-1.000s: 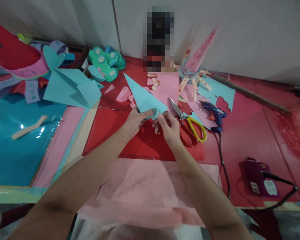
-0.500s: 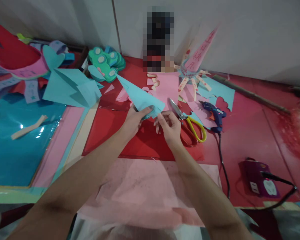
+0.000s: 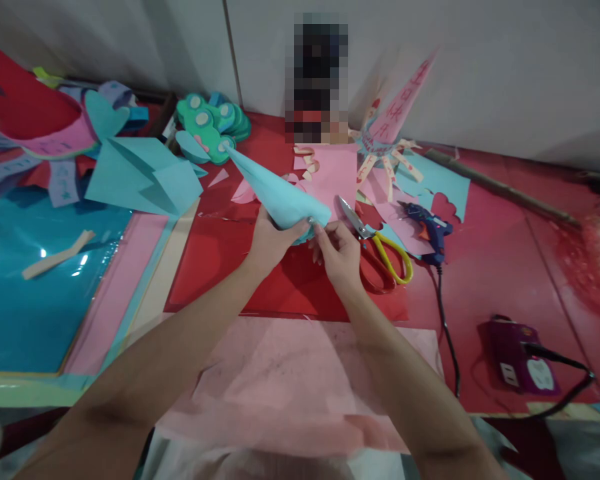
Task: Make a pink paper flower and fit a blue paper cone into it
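A light blue paper cone (image 3: 280, 193) lies in both hands, its tip toward the upper left and its wide end at the right. My left hand (image 3: 275, 240) grips the cone from below, thumb on its lower edge. My right hand (image 3: 337, 250) pinches the rim at the wide end, and its other fingers are curled. Just right of that hand are scissors (image 3: 390, 257) with yellow and red handles. Beneath the cone lies red sheet material (image 3: 210, 267).
A blue glue gun (image 3: 427, 230) and a purple power box (image 3: 523, 357) are at the right, joined by a black cable. A pink cone hat (image 3: 403, 103) stands behind. Folded blue paper (image 3: 135, 173), green cutouts (image 3: 205, 123) and a blue packet (image 3: 40, 287) lie left.
The cone has turned slightly and looks rounder and smoother, its tip a little further left. My left thumb has shifted right along the lower edge, closer to my right fingertips.
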Motion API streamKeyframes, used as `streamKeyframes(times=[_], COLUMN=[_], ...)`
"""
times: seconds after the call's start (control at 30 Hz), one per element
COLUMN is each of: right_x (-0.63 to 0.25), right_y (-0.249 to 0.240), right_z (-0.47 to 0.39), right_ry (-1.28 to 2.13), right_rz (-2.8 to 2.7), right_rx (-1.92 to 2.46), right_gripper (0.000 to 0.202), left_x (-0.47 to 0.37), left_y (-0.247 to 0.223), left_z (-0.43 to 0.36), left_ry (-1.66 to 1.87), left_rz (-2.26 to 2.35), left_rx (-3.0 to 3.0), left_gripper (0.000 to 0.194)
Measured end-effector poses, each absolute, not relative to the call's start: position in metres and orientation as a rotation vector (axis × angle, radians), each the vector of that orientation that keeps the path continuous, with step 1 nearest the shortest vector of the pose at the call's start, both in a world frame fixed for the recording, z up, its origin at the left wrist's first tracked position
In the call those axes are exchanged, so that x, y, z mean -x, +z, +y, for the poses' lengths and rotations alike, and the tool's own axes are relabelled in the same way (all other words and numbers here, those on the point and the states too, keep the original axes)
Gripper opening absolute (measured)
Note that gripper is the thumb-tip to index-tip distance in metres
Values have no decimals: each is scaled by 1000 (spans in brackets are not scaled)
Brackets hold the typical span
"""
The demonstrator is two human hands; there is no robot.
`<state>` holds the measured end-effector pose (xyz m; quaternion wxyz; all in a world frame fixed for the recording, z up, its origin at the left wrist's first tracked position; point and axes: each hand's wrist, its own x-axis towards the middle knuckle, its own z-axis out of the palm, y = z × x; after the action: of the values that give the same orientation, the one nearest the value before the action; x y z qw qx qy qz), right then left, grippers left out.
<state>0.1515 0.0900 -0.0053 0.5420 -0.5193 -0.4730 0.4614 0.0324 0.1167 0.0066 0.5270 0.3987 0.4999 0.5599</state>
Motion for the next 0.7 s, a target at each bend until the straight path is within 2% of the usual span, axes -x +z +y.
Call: streamKeyframes(times=[0.2,0.7], right_x=[-151,-151], right_y=[-4,-8], right_z=[89,91], right_ry=[1092,1071], right_rz=[-1118,-1134], right_rx=[1195,1216], right_gripper=[28,29], left_x=[-32,-33], left_y=[5,5], left_z=[117,115], left_ry=[1372,1344], left_rz=[1139,1261], left_rx=[-1036,-1060], left_gripper=[58,60])
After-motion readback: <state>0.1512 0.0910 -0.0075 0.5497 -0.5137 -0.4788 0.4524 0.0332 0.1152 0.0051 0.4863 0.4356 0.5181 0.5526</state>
